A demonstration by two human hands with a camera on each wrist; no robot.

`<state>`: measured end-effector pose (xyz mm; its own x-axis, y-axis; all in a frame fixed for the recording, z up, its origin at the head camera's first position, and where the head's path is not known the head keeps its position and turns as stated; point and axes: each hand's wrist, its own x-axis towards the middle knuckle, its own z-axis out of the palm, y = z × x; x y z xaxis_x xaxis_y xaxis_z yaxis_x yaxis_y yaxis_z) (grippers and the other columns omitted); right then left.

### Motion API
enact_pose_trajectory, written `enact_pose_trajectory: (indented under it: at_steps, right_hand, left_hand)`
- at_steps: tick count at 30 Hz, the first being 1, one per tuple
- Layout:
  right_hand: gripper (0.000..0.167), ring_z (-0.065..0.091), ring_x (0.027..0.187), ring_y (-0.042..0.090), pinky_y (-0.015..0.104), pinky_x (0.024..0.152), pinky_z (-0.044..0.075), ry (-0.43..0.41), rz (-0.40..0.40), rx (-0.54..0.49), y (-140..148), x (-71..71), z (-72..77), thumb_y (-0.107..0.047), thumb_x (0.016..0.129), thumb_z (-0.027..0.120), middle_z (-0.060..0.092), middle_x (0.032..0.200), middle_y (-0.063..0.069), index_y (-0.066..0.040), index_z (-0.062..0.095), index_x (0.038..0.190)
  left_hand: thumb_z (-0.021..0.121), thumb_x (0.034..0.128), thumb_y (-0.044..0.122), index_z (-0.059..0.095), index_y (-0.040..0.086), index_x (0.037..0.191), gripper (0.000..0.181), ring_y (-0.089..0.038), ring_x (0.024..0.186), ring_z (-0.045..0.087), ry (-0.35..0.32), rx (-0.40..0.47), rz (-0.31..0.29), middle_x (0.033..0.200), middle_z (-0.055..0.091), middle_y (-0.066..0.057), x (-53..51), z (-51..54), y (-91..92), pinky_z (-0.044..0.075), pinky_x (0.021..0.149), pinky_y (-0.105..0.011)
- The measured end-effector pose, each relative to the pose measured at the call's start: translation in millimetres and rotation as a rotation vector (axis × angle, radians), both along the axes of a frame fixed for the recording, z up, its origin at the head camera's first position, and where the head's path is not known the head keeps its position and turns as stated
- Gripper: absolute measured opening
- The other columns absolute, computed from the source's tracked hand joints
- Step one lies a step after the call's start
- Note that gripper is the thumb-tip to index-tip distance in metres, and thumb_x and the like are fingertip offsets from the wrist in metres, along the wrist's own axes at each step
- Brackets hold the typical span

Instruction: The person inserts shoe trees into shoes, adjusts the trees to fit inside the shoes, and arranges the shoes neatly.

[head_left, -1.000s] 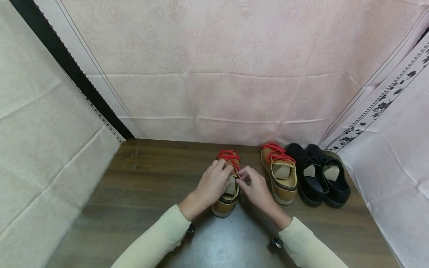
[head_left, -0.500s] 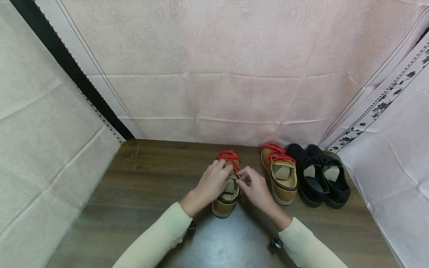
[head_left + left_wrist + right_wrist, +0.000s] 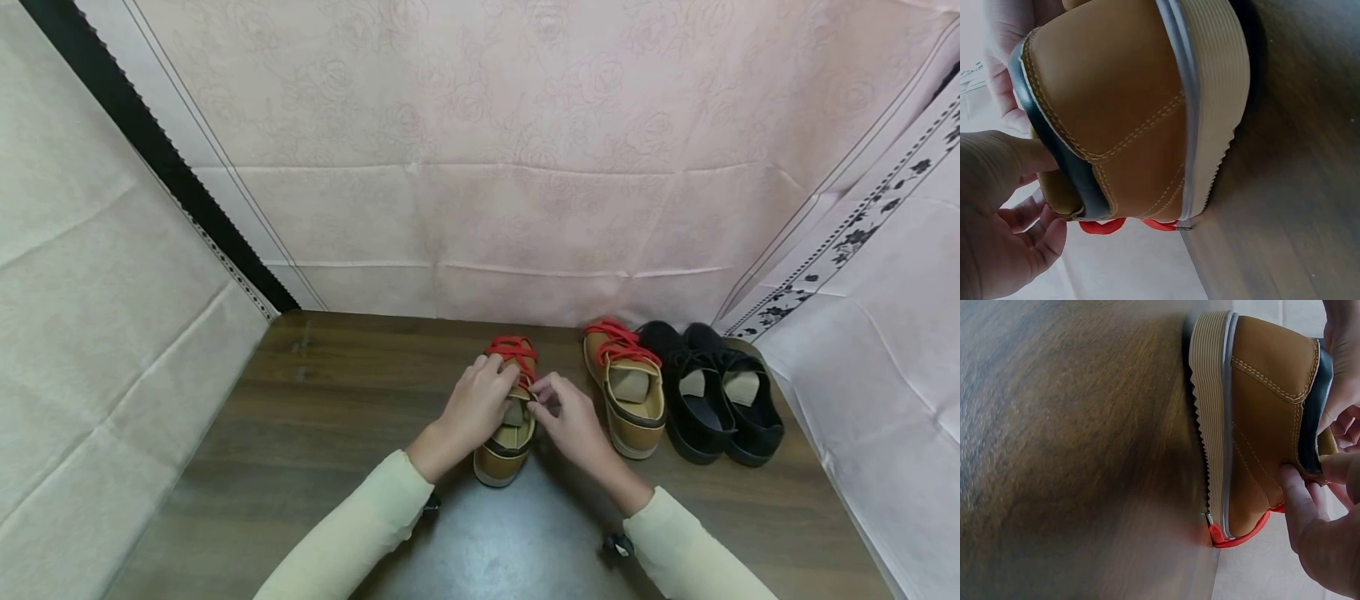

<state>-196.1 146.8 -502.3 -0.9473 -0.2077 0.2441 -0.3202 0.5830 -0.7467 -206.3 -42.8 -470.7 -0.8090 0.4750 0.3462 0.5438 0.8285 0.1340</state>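
In the head view, a tan leather shoe (image 3: 498, 467) with a dark collar stands on the wooden surface, its toe pointing away from me. Red laces (image 3: 513, 348) run loosely over its front. My left hand (image 3: 477, 402) is at the left of the opening; in the left wrist view its thumb (image 3: 1035, 155) reaches inside the collar and its fingers curl near the top eyelets. My right hand (image 3: 567, 414) pinches the right collar edge by the top eyelet, one finger outside the leather (image 3: 1266, 425). Whether a lace lies between either hand's fingertips is hidden.
To the right stands a matching tan shoe (image 3: 633, 429) with red laces. Beside it is a pair of black shoes (image 3: 697, 433), (image 3: 756, 437). Pale patterned cloth (image 3: 480, 208) hangs behind and on both sides of the brown wooden surface (image 3: 337, 433).
My left hand and forearm have shifted very slightly, while the right hand stays at the same edge. The tan shoe has hardly moved.
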Motion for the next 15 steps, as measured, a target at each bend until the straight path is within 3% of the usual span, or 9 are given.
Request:
enact_pose_trajectory:
  at_steps: [9,15]
  right_hand:
    - [0.020,0.064,0.084,0.012,0.035,0.081,0.059,-0.018,0.005,-0.004,-0.1,0.5,-0.1,-0.008,0.093,0.077,0.063,0.091,-0.001,-0.016,0.067,0.108]
    - [0.021,0.064,0.084,0.012,0.035,0.080,0.059,-0.024,0.002,-0.001,-0.3,1.2,1.5,-0.009,0.092,0.078,0.064,0.092,-0.001,-0.017,0.067,0.108]
  left_hand:
    - [0.082,0.0848,0.005,0.068,0.010,0.111,0.031,-0.022,0.091,0.054,-0.005,0.039,-0.005,0.105,0.059,-0.008,-6.3,-10.4,-4.5,0.055,0.073,-0.031]
    - [0.083,0.0835,0.003,0.065,0.010,0.105,0.028,-0.022,0.093,0.053,-0.001,0.097,-0.044,0.105,0.056,-0.007,-6.7,-12.8,-8.4,0.055,0.073,-0.030]
